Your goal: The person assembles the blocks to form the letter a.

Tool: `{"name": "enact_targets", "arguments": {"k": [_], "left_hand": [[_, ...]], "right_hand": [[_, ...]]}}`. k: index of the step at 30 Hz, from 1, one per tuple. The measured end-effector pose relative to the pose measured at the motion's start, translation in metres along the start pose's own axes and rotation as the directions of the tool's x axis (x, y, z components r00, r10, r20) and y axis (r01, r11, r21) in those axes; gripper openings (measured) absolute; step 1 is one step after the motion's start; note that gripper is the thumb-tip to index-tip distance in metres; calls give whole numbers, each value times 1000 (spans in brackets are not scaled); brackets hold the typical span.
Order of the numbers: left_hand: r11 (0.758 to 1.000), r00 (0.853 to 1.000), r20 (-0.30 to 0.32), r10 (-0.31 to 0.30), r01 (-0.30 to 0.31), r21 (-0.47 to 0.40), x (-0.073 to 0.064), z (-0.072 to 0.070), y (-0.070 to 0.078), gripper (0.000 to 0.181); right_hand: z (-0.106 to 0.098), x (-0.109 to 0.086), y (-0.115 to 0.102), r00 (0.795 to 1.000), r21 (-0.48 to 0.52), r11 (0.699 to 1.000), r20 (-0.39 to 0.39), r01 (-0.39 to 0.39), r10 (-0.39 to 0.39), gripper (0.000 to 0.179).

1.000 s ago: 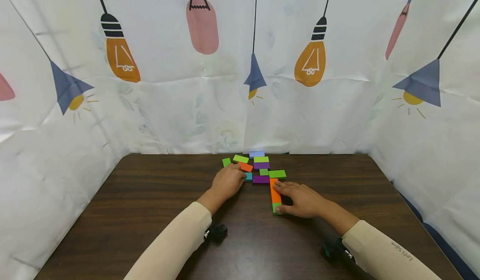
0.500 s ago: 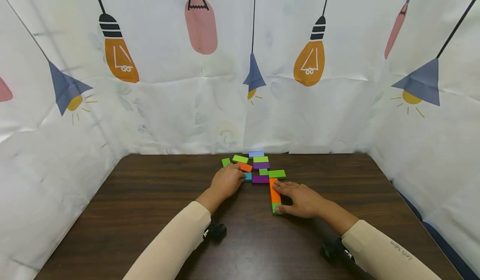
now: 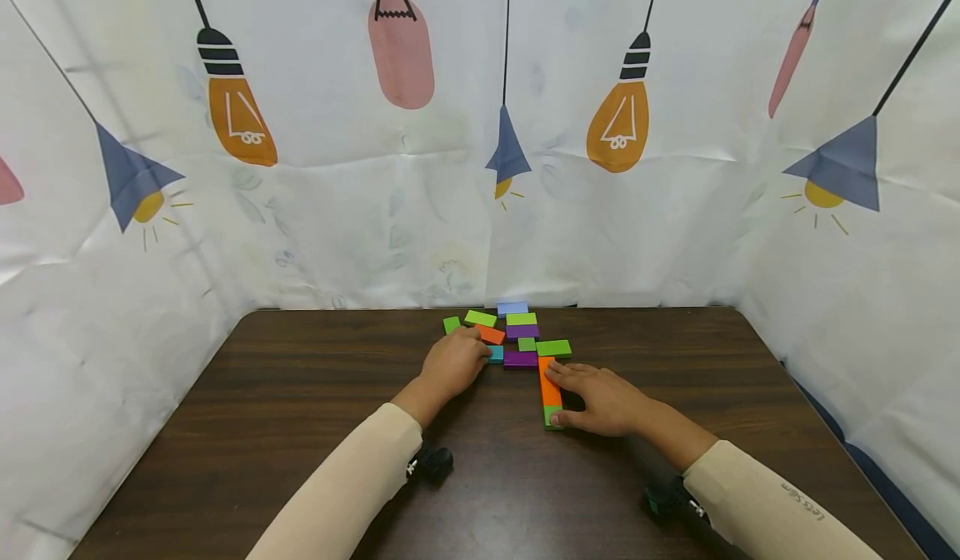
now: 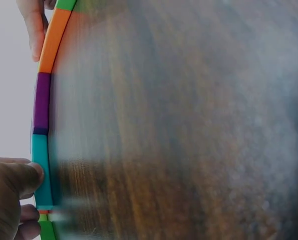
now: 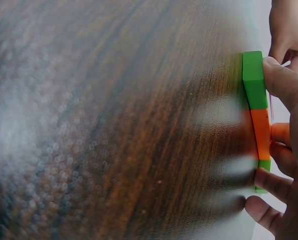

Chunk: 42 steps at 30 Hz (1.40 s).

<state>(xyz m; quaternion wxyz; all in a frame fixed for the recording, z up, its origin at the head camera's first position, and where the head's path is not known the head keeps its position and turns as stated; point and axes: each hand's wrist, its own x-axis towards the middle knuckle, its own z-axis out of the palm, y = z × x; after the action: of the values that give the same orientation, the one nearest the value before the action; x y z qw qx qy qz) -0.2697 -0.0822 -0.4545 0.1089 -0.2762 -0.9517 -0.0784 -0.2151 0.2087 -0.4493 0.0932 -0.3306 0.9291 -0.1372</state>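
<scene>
Flat coloured blocks lie joined in a pattern near the table's far edge. My left hand point(image 3: 454, 363) rests at the pattern's left side, its thumb touching the teal block point(image 4: 42, 172); its palm hides part of this area. Lower fingers lie by a green block point(image 4: 47, 230). On the right, my right hand point(image 3: 603, 400) has its fingers spread. Its thumb touches the near green block point(image 5: 254, 80), and a fingertip lies at the long orange block point(image 3: 550, 381). A purple block point(image 3: 521, 360) sits between the teal and orange ones.
Farther back lie a lime block point(image 3: 481, 318), a red-orange block point(image 3: 490, 334), a light blue block point(image 3: 513, 309) and a small green block point(image 3: 527, 344). The dark wooden table point(image 3: 300, 427) ends at a white lamp-print curtain point(image 3: 345, 227).
</scene>
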Motion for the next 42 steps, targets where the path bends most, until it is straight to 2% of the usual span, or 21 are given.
{"name": "enact_targets", "arguments": {"k": [7, 9, 13, 17, 20, 24, 31, 42], "left_hand": [[999, 999, 48, -9, 11, -42, -3, -4, -2, 17], [999, 1000, 30, -1, 2, -48, -4, -7, -4, 19], [999, 999, -49, 9, -11, -49, -7, -11, -15, 21], [998, 995, -90, -35, 30, -51, -9, -13, -30, 25], [995, 994, -69, -86, 82, -54, -11, -12, -42, 34], [988, 990, -1, -141, 141, -60, -13, -12, -53, 44], [983, 979, 112, -170, 177, -51, -18, -12, -58, 50], [978, 973, 142, -182, 194, -76, -17, -17, -62, 35]], "right_hand": [[0, 0, 0, 1000, -9, 1000, 0, -9, 9, 85], [0, 0, 0, 1000, -9, 1000, 1, -13, 13, 84], [0, 1, -1, 1000, -12, 1000, 3, -17, 17, 85], [1, 1, -1, 1000, -15, 1000, 9, -23, 23, 85], [1, 1, -1, 999, -19, 999, 13, -29, 30, 85], [0, 1, -1, 1000, -19, 999, 10, -27, 27, 84], [-1, 1, -1, 999, -12, 999, 9, -31, 31, 85], [-3, 3, -1, 999, 7, 999, 2, -40, 40, 84]]}}
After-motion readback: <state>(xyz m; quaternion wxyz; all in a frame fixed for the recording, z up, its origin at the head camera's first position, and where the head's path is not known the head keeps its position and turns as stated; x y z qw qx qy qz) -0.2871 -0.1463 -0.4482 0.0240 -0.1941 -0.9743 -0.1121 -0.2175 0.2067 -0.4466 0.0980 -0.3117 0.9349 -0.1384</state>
